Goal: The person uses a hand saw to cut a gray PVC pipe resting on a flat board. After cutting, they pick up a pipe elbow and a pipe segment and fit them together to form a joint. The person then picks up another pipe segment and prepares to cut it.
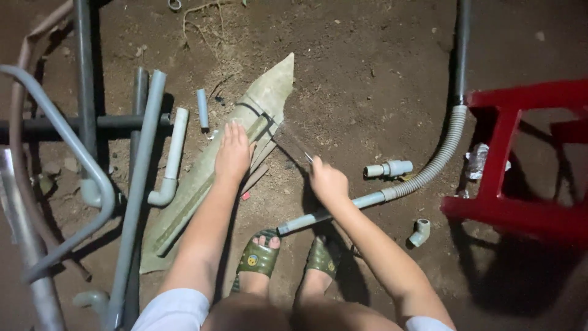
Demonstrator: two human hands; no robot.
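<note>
My left hand [233, 152] presses flat on a pipe lying along a long pointed grey-green slab [269, 86] on the dirt. My right hand [327, 181] grips the handle of a saw whose blurred blade [293, 142] reaches up-left to the pipe near the slab's middle. My feet in green sandals [258, 257] stand just below, on the ground. A grey pipe [343, 208] joined to a corrugated hose [441, 153] runs under my right wrist.
Several grey pipes [138, 184] and an elbowed piece [171, 159] lie at the left beside a dark metal frame [86, 79]. A short pipe stub [202, 109], a coupling [389, 168] and an elbow fitting [420, 232] lie on the dirt. A red plastic stool [520, 159] stands at the right.
</note>
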